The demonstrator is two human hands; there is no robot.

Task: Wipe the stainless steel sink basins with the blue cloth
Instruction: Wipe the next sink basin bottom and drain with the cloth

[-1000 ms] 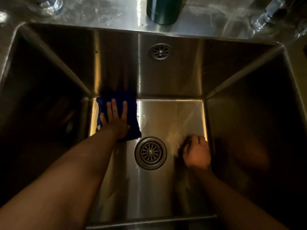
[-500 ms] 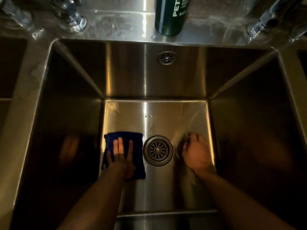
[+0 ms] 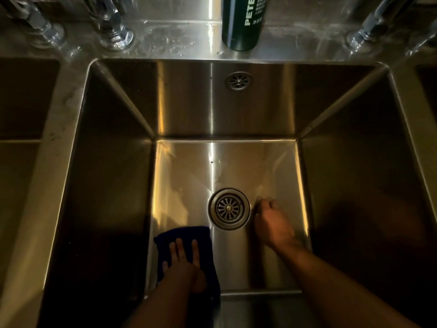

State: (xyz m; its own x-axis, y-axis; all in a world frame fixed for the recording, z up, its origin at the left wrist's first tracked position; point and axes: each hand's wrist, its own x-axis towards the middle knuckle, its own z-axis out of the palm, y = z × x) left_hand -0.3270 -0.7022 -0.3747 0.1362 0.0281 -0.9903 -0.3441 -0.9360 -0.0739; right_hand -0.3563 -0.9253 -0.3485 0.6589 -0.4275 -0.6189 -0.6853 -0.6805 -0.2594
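A deep stainless steel sink basin (image 3: pixel 184 176) fills the view, with a round drain strainer (image 3: pixel 229 208) in its floor. The folded blue cloth (image 3: pixel 179 235) lies flat in the floor's near left corner. My left hand (image 3: pixel 183 263) presses down on the cloth with its fingers spread. My right hand (image 3: pixel 272 223) rests on the floor just right of the drain, fingers curled under with nothing seen in them.
A dark green bottle (image 3: pixel 242 22) stands on the back ledge above an overflow grille (image 3: pixel 238 81). Tap bases stand at the back left (image 3: pixel 115 36) and back right (image 3: pixel 359 41). Neighbouring basins (image 3: pixel 21 102) flank the sink on both sides.
My left hand has drawn the cloth from the far left corner of the floor to the near left corner. The right hand has stayed beside the drain.
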